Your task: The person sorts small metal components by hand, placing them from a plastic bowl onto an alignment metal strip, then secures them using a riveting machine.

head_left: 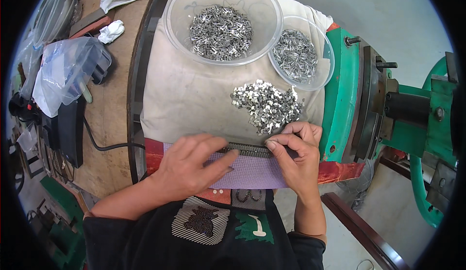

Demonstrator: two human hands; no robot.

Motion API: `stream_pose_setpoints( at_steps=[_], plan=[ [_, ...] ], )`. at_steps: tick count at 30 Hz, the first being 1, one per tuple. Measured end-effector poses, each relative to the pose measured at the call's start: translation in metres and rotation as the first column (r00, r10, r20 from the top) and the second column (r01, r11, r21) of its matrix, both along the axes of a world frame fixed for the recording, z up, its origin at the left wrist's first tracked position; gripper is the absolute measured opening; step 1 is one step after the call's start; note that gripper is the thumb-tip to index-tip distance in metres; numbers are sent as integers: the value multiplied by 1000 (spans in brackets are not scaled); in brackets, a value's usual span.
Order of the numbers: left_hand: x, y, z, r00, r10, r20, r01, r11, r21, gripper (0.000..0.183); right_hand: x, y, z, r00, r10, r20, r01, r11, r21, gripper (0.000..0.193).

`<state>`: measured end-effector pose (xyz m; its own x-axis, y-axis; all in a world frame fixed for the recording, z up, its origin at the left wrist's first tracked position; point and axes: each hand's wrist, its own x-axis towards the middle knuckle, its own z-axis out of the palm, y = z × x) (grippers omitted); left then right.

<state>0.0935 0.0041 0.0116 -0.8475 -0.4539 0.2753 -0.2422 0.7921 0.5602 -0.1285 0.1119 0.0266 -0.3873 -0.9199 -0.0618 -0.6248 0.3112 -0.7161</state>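
A long dark strip point(250, 151) with a row of fine slots or teeth lies crosswise in front of me, along the edge of a purple checked cloth point(259, 173). My left hand point(191, 161) reaches over the strip's left part, slightly blurred, thumb and fingers apart. At the strip's right part, the thumb and index finger of my right hand point(298, 151) are pinched together. Whatever sits between those fingertips is too small to make out. Just beyond that hand, a loose heap of small silvery metal pieces point(272, 107) lies on the beige cloth point(194, 100).
A large clear plastic bowl point(174, 32) of small metal clips stands at the back, beside a smaller clear bowl point(330, 61) of thin metal pins. Green machinery point(340, 95) borders the right. The wooden bench point(109, 124) at left carries a cable, plastic bags and crumpled tissue point(111, 31).
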Motion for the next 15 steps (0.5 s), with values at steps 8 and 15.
stream_pose_setpoints(
  at_steps=[8, 15],
  plan=[
    [-20, 7, -4, 964, -155, 218, 215, 933, -289, 43, 1, 2, -4, 1000, 0, -14, -1, 1000, -24, 13],
    [-14, 8, -4, 978, -137, 156, 173, 952, -253, 42, 0, 0, -1, 999, 36, 27, -35, 999, -17, 12]
  ],
)
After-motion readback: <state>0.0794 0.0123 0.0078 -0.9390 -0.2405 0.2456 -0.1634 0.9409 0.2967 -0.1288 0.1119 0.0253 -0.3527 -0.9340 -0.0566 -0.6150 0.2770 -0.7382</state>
